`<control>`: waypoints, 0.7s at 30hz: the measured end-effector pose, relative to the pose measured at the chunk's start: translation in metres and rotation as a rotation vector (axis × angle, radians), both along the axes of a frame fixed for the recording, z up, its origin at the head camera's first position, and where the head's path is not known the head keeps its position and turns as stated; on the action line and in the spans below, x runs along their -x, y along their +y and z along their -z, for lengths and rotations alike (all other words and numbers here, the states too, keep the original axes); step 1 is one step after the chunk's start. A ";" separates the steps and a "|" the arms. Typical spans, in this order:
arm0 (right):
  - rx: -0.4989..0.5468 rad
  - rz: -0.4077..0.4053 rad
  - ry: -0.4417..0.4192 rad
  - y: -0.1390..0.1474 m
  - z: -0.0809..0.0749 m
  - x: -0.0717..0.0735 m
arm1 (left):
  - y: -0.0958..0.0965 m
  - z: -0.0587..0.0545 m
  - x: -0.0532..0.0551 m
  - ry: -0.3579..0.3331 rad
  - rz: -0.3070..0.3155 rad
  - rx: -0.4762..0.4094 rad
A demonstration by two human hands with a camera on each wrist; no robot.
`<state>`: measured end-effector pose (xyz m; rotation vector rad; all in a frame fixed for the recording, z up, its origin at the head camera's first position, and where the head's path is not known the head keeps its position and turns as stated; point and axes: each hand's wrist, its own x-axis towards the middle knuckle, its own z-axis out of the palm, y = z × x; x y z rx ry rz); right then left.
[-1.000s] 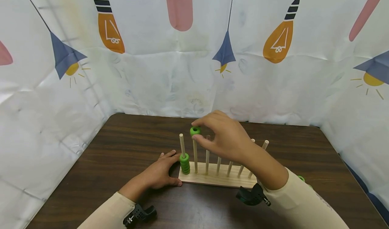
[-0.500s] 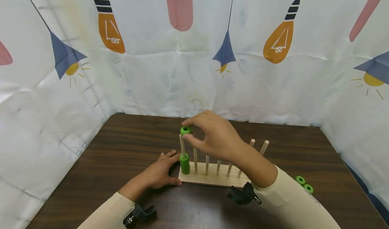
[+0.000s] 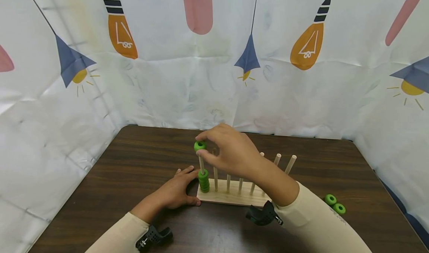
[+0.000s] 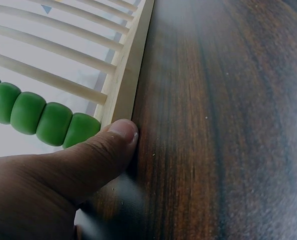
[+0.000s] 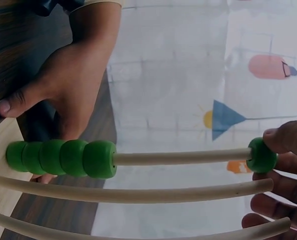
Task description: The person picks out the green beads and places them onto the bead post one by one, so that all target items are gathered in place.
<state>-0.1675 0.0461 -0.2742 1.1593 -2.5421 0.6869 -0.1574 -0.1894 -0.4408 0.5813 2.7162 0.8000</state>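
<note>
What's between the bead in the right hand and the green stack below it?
Only a bare stretch of the wooden peg separates the bead in the right hand from the green stack; the right wrist view shows it clearly.

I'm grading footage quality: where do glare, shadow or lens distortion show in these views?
Head view: a pale sheen on the dark brown wood-grain table, toward its near side; left wrist: the table looks washed out toward the top, and the pale round wooden pegs curve, probably lens distortion; right wrist: the pegs bow too, and the left hand looks dimly lit.
</note>
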 end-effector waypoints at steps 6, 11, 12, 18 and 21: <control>-0.023 0.027 -0.014 0.006 -0.003 -0.002 | 0.001 0.000 0.001 0.023 0.014 -0.002; -0.019 0.067 0.007 0.025 -0.007 -0.004 | 0.002 0.001 0.000 0.036 0.005 0.003; -0.023 0.079 0.012 0.031 -0.008 -0.003 | 0.002 0.001 -0.001 0.037 0.001 0.006; -0.033 0.135 0.052 0.069 -0.007 -0.001 | 0.002 0.001 -0.001 0.040 -0.009 0.003; -0.028 0.165 0.066 0.090 -0.003 -0.002 | 0.002 0.001 -0.001 0.040 -0.008 -0.005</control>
